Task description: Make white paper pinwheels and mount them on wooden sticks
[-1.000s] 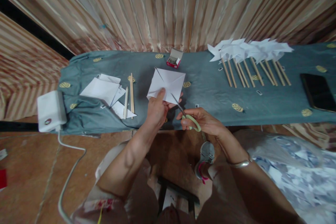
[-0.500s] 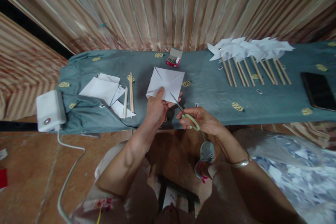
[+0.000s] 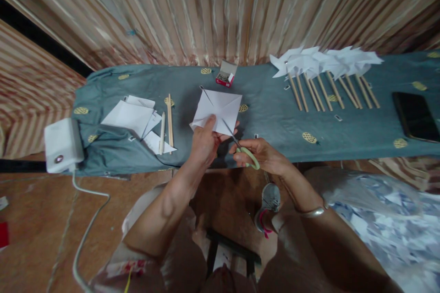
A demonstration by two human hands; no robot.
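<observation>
My left hand (image 3: 205,139) grips a white square of paper (image 3: 225,103) near its front edge, thumb on top and fingers underneath. A slit runs inward from the paper's far left corner, and crease lines meet near the middle. In my right hand (image 3: 259,153) is a pair of scissors (image 3: 246,152) with pale green handles. Their blades lie at the paper's near right corner and point toward its centre. Beyond the paper stands an open small red box (image 3: 224,79) holding small metal pieces.
Paper sheets (image 3: 129,117) and wooden sticks (image 3: 170,123) lie at left, near a white device (image 3: 64,145) with a cable. Paper pinwheels (image 3: 326,63) on sticks line the right rear. A black phone or tablet (image 3: 416,116) rests far right. A plastic bag (image 3: 388,224) of paper pieces sits below.
The scissor blades have moved slightly inward along the near right corner of the paper. My left hand keeps its hold; the whole view has shifted slightly.
</observation>
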